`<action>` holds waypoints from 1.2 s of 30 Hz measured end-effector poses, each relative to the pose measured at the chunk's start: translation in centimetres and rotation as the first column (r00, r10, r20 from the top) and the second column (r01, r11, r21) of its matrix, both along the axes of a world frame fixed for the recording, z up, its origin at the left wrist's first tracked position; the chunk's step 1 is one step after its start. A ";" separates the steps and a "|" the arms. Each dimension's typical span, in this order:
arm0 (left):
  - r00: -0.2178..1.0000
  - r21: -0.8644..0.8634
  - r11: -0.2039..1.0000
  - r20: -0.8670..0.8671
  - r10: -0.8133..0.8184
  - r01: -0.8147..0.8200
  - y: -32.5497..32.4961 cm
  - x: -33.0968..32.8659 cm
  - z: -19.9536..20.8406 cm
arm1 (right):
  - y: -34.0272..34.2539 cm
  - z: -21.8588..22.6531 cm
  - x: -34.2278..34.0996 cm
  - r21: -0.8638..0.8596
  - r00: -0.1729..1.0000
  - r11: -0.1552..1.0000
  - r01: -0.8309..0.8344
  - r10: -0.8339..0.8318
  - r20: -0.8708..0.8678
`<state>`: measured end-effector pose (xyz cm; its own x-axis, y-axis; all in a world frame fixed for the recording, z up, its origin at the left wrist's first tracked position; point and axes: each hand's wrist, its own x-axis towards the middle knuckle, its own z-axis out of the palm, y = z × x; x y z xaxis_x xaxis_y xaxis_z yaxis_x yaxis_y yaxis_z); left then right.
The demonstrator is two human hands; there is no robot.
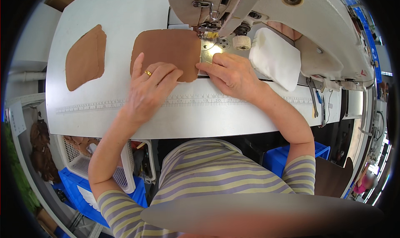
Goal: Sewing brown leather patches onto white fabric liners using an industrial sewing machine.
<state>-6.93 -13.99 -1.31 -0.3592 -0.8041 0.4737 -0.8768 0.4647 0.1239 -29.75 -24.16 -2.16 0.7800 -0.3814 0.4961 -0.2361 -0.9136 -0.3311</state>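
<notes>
A brown leather-like panel [166,46] with rounded corners lies on the white table, its right edge beside the sewing machine's metal needle plate [208,50]. Across the panel's near part rests my left hand [154,85]. Its little finger is stretched out, while the other fingers bend onto the brown material; a gold ring shows, and the thumb is hidden. My right hand [236,76] pinches the panel's lower right edge with the index finger, just in front of the needle area. Overhead stands the sewing machine head [241,8], with a lit spot below it.
More brown panels [85,58] lie stacked at the left. White padded pieces [276,56] sit right of the needle under the machine arm. A printed ruler [146,104] runs along the front. Wrenches [312,96] lie at the right end. Below left are a white basket [77,161] and blue crates [89,200].
</notes>
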 end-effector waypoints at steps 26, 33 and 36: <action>0.992 -0.178 0.977 -0.021 -0.124 0.119 -0.4 -0.5 -1.3 | 0.0 -0.1 0.0 -0.043 1.000 0.999 0.028 -0.028 0.009; 0.990 -0.127 0.983 -0.018 -0.139 0.135 -0.1 -0.5 -1.1 | 0.0 -0.3 0.1 -0.032 0.999 0.999 0.027 -0.026 0.039; 0.990 -0.122 0.983 -0.023 -0.140 0.136 -0.2 -0.6 -1.0 | 0.1 -0.1 0.0 -0.060 0.999 0.998 -0.011 0.013 0.044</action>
